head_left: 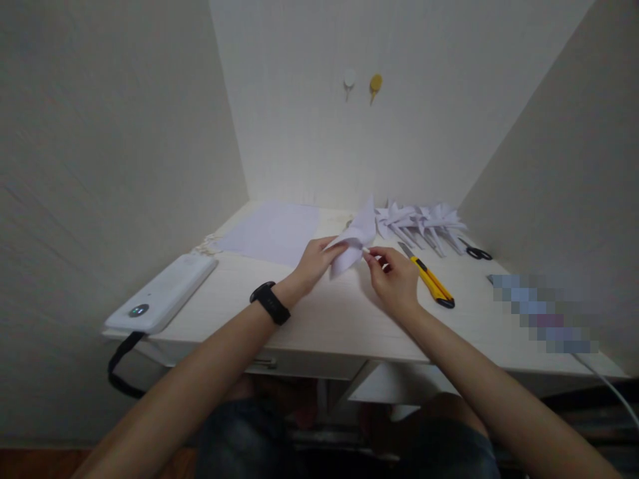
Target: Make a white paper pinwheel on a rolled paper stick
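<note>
At frame centre, the left hand (pixel 314 265) and right hand (pixel 392 273) each pinch a crisp, pointed folded white paper (pixel 355 241), grips clamped on its edges. A yellow plastic utility knife (pixel 428 277) lies just right on the pale wood-grain tabletop (pixel 324 313).

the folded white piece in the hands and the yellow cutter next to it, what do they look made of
Folded white piece: apparently thin matte paper, with sharp creases and a stiff point. Yellow cutter: likely glossy plastic body with black end; the grey blade tip looks like metal, though too small to be sure.
</note>
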Demonstrator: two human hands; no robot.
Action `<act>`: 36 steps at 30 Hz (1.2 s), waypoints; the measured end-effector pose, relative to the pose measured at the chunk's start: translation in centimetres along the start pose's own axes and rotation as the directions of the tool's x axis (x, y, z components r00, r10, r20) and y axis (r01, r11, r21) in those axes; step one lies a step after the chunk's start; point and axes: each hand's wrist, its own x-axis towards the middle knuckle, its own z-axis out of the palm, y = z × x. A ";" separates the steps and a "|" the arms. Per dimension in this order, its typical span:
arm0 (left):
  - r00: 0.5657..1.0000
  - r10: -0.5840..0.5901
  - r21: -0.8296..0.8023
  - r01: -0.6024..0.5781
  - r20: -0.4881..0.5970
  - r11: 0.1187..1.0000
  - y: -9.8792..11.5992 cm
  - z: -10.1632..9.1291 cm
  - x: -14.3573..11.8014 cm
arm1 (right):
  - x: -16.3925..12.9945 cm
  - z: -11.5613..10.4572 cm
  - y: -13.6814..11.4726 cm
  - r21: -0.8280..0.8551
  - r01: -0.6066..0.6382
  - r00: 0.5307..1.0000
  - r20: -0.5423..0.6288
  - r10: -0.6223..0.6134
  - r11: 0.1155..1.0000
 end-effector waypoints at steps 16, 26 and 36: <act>0.994 0.105 -0.004 -0.105 0.036 0.994 0.4 0.3 -0.1 | 0.0 -0.2 -0.3 -0.081 0.086 0.996 -0.031 -0.088 0.993; 0.968 0.162 0.066 -0.178 0.192 0.982 0.8 0.3 -0.3 | 0.1 -0.3 -0.3 -0.040 0.187 0.976 -0.105 -0.190 0.982; 0.965 0.155 0.091 -0.177 0.211 0.980 1.3 0.3 -0.6 | 0.1 -0.3 -0.2 -0.055 0.159 0.982 -0.093 -0.163 0.986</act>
